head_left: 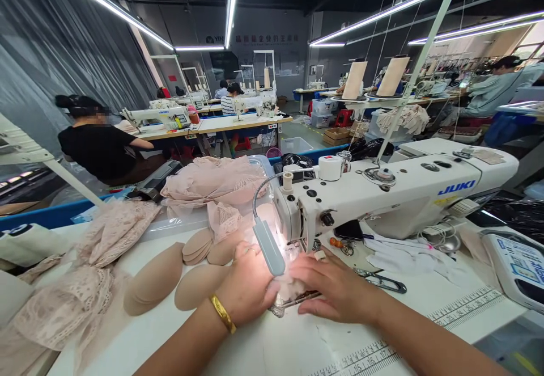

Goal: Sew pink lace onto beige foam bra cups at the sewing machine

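Note:
A white JUKI sewing machine (403,194) stands before me, its needle area brightly lit by a grey lamp (269,248) on a bendy neck. Pale pink fabric (290,291) lies under the machine head, washed out by the glare. From the left, my left hand (249,279), with a gold bangle (222,313) on the wrist, is closed on this fabric, its fingertips partly hidden by lamp and glare. My right hand (335,282) lies on the fabric's right side, fingers stretched out and thumb apart. Beige oval cups (155,282) lie beside my left hand.
Pink lace pieces (68,308) cover the table's left side, and more fill a clear plastic bin (170,225) behind. Thread snips (380,281), white strips (395,254) and a control panel (521,268) sit at right. A co-worker in black (100,143) sits farther left.

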{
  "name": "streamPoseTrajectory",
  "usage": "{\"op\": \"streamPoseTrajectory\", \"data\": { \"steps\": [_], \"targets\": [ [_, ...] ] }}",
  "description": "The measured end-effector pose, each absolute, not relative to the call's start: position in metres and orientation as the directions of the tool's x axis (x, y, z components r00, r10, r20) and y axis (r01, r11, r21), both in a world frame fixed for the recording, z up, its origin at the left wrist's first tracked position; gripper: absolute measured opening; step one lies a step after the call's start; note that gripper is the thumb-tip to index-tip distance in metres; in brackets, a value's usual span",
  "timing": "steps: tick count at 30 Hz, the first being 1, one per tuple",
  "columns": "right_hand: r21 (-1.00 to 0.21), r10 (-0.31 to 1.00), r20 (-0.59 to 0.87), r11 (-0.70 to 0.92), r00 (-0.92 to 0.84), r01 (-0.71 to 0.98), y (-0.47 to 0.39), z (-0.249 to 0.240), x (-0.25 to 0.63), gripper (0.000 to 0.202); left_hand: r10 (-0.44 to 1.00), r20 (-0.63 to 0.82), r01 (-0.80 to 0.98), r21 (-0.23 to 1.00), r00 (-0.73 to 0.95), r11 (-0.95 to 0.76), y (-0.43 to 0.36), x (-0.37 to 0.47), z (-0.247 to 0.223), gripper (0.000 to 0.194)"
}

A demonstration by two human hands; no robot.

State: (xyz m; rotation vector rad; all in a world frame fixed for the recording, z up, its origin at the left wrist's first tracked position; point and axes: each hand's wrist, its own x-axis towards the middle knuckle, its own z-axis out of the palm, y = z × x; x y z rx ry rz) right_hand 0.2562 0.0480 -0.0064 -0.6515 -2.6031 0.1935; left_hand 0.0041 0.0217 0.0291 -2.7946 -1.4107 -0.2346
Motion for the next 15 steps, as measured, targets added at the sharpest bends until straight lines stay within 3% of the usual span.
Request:
{"op": "streamPoseTrajectory", "data": {
  "steps": [1, 4, 6, 8, 11, 15],
  "targets": [
    [-0.243, 0.470, 0.357, 0.881, -0.808, 0.406, 0.047, -0.007, 0.252, 0.040, 0.825, 0.122, 0.825, 0.062, 0.552, -0.561, 0.019, 0.008, 0.030, 0.024],
    [-0.168, 0.514, 0.283, 0.858, -0.810, 0.486, 0.049, -0.013, 0.245, 0.008, 0.877, 0.057, 0.874, 0.071, 0.477, -0.480, 0.013, 0.021, 0.033, 0.022],
    [-0.078, 0.544, 0.295, 0.833, -0.786, 0.547, 0.054, -0.017, 0.246, 0.024, 0.892, 0.018, 0.889, 0.080, 0.451, -0.451, 0.009, 0.027, 0.037, 0.027],
    [-0.033, 0.562, 0.353, 0.806, -0.748, 0.591, 0.060, -0.019, 0.251, 0.026, 0.889, -0.023, 0.883, 0.125, 0.458, -0.452, 0.006, 0.026, 0.044, 0.039],
    [-0.095, 0.583, 0.418, 0.791, -0.697, 0.605, 0.067, -0.014, 0.260, 0.026, 0.855, -0.103, 0.852, 0.202, 0.508, -0.482, 0.003, 0.015, 0.058, 0.050],
    [-0.242, 0.591, 0.371, 0.806, -0.716, 0.540, 0.074, 0.001, 0.272, 0.027, 0.759, -0.203, 0.780, 0.272, 0.619, -0.563, 0.006, -0.005, 0.069, 0.054]
  ]
}}
